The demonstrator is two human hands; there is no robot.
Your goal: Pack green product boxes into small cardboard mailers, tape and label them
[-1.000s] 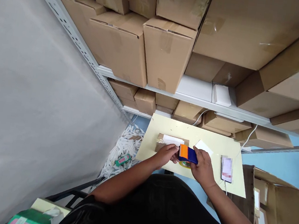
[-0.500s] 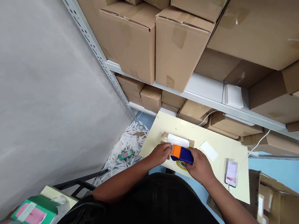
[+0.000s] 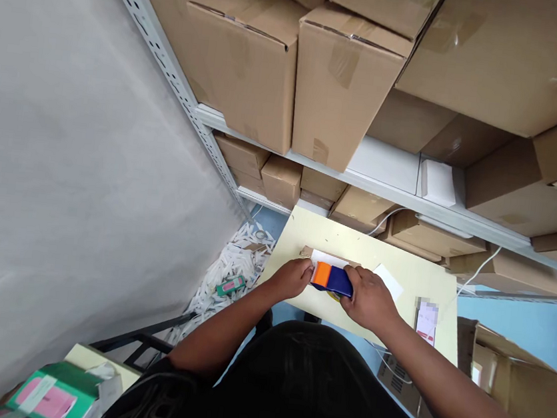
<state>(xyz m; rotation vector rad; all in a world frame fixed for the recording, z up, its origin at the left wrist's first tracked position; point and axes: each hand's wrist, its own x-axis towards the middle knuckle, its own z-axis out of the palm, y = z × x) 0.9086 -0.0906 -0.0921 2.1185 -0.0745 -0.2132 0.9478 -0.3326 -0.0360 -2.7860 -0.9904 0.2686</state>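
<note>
My right hand (image 3: pixel 371 300) is wrapped round the blue body of an orange-and-blue tape dispenser (image 3: pixel 338 280), held level over the near part of the table (image 3: pixel 375 243). At the dispenser's toothed orange end, my left hand (image 3: pixel 291 279) is closed in a pinch, seemingly on the end of the packing tape, which is mostly hidden by the fingers. Just beyond both hands lies a small cardboard parcel (image 3: pixel 306 250) with a white label (image 3: pixel 326 257) on top. The dispenser and hands cover much of it. Part of a yellow ring shows beneath the dispenser.
A white card (image 3: pixel 391 281) and a phone (image 3: pixel 427 320) lie to the right on the table. Metal shelving (image 3: pixel 381 190) stacked with cartons rises behind. White paper scraps (image 3: pixel 225 263) cover the floor at left. An open carton (image 3: pixel 519 391) stands at right.
Both hands and the dispenser have shifted slightly left and up, now covering more of the parcel and its label. The view has tilted a little.
</note>
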